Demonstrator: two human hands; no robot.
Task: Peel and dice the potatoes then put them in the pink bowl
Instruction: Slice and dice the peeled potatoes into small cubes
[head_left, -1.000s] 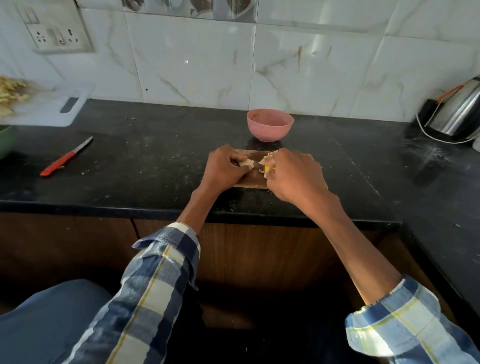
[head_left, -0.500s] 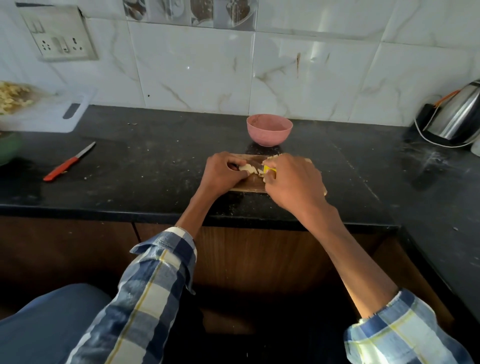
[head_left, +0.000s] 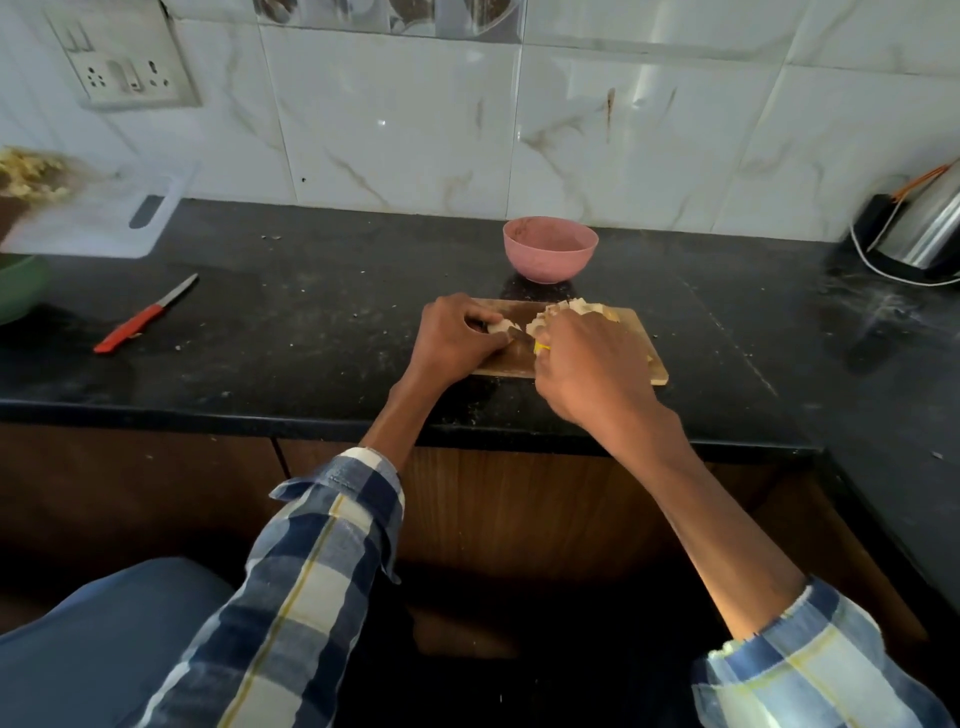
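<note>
Gripping a potato piece (head_left: 501, 326) on the wooden cutting board (head_left: 657, 366), left hand (head_left: 454, 340) steadies it while right hand (head_left: 587, 364) clenches a yellow-handled knife (head_left: 543, 347) beside diced potato (head_left: 563, 307), pink bowl (head_left: 549, 249) just behind on the bench (head_left: 311, 322).

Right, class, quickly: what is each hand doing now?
Left hand: fingers curled round a potato piece.
Right hand: gripping a yellow-handled knife.

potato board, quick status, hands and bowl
Left hand pinning a potato piece on the wooden board. Right hand gripping a yellow-handled knife, mid-cut. Pink bowl behind the board, path clear.
</note>
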